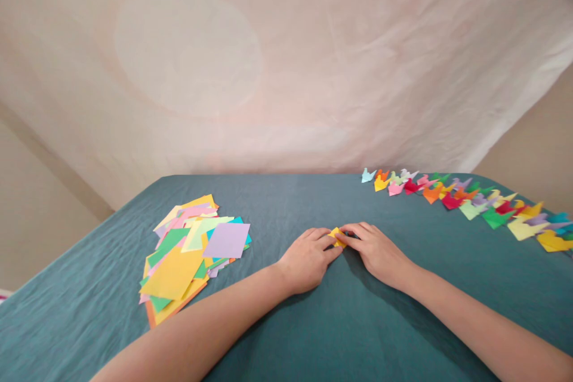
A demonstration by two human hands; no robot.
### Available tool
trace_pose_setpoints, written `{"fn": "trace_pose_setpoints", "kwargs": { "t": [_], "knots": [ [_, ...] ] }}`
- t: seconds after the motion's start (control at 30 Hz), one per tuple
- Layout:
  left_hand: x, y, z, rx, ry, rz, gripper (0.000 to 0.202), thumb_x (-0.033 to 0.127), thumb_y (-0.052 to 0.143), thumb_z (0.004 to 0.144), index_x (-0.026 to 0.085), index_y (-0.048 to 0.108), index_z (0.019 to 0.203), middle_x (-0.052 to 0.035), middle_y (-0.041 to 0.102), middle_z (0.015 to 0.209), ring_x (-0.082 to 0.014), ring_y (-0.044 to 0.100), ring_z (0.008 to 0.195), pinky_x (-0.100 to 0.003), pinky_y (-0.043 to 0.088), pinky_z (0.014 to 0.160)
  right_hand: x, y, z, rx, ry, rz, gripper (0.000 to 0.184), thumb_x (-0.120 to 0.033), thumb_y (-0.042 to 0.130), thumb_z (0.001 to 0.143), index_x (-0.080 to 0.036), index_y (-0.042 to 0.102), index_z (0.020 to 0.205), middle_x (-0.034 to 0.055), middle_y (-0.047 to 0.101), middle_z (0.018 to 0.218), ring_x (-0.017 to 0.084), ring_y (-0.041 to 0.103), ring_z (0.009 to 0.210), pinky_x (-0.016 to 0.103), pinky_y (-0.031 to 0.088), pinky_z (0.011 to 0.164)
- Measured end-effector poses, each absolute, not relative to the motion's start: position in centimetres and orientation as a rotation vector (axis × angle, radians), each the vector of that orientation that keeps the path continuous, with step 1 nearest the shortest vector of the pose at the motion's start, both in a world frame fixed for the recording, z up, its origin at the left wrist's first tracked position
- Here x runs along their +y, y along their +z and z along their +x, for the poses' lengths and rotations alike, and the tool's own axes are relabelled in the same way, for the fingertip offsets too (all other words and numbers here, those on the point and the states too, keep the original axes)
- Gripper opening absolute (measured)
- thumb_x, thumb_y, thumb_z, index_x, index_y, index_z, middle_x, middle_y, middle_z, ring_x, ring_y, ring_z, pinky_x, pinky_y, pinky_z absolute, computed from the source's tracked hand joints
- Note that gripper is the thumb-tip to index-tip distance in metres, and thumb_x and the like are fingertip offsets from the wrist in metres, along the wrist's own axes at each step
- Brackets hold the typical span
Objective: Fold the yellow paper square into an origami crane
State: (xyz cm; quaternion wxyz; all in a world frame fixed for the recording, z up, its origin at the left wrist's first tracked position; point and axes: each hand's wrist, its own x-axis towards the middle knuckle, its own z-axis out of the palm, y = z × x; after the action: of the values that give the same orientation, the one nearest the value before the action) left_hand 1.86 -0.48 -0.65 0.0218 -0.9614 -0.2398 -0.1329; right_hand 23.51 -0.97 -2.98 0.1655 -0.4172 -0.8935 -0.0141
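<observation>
A small folded piece of yellow origami paper (338,237) lies at the middle of the table, between my two hands. My left hand (311,255) grips its left side, with the fingertips closed on the paper. From the other side, my right hand (373,249) pinches the right edge with thumb and forefinger. Fingers cover parts of the paper, so its exact folded shape is hard to make out.
Loose sheets of coloured paper (174,271) are spread in a pile on the left, a lilac square (227,240) on top. Rows of folded paper cranes (472,209) run along the right. A dark green cloth (277,203) covers the table; a pale sheet (290,71) hangs behind.
</observation>
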Motion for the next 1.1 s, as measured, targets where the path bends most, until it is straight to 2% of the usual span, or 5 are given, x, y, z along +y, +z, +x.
{"fn": "trace_pose_setpoints", "kwargs": {
  "t": [0.27, 0.47, 0.8, 1.1],
  "knots": [
    [-0.3, -0.6, 1.9, -0.719, -0.428, -2.996, 0.033, 0.016, 0.044, 0.088, 0.019, 0.05, 0.12, -0.0075, 0.057, 0.116, -0.0206, 0.044, 0.117, -0.04, 0.035, 0.1, -1.1, -2.5, 23.4, -2.57, -0.061, -1.22, 0.044, -0.013, 0.043, 0.089, -0.029, 0.047, 0.129, 0.0085, 0.055, 0.116, 0.022, 0.048, 0.101, 0.036, 0.04, 0.081],
    [-0.2, -0.5, 2.1, -0.747, -0.418, -3.004, 0.032, 0.016, 0.046, 0.087, 0.019, 0.052, 0.118, -0.0088, 0.055, 0.118, -0.0223, 0.043, 0.118, -0.041, 0.036, 0.099, -1.3, -1.9, 23.2, -2.609, -0.061, -1.291, 0.05, -0.007, 0.043, 0.085, -0.029, 0.045, 0.13, 0.0079, 0.055, 0.117, 0.022, 0.045, 0.104, 0.036, 0.037, 0.083],
    [0.0, -0.1, 1.8, -0.675, -0.436, -3.103, 0.028, 0.014, 0.046, 0.085, 0.017, 0.057, 0.111, -0.0083, 0.061, 0.109, -0.0203, 0.051, 0.111, -0.038, 0.037, 0.098, -1.5, -1.3, 23.0, -2.613, -0.032, -1.331, 0.05, -0.007, 0.042, 0.086, -0.03, 0.045, 0.13, 0.0071, 0.054, 0.116, 0.021, 0.044, 0.101, 0.034, 0.034, 0.08],
    [0.5, -0.4, 1.7, -0.73, -0.574, -3.183, 0.035, 0.008, 0.04, 0.085, 0.017, 0.052, 0.116, -0.0068, 0.06, 0.114, -0.0176, 0.052, 0.11, -0.036, 0.039, 0.097, -1.5, -1.4, 23.0, -2.617, -0.045, -1.319, 0.05, -0.006, 0.042, 0.085, -0.029, 0.046, 0.129, 0.007, 0.054, 0.116, 0.021, 0.044, 0.102, 0.034, 0.034, 0.08]
  ]
}}
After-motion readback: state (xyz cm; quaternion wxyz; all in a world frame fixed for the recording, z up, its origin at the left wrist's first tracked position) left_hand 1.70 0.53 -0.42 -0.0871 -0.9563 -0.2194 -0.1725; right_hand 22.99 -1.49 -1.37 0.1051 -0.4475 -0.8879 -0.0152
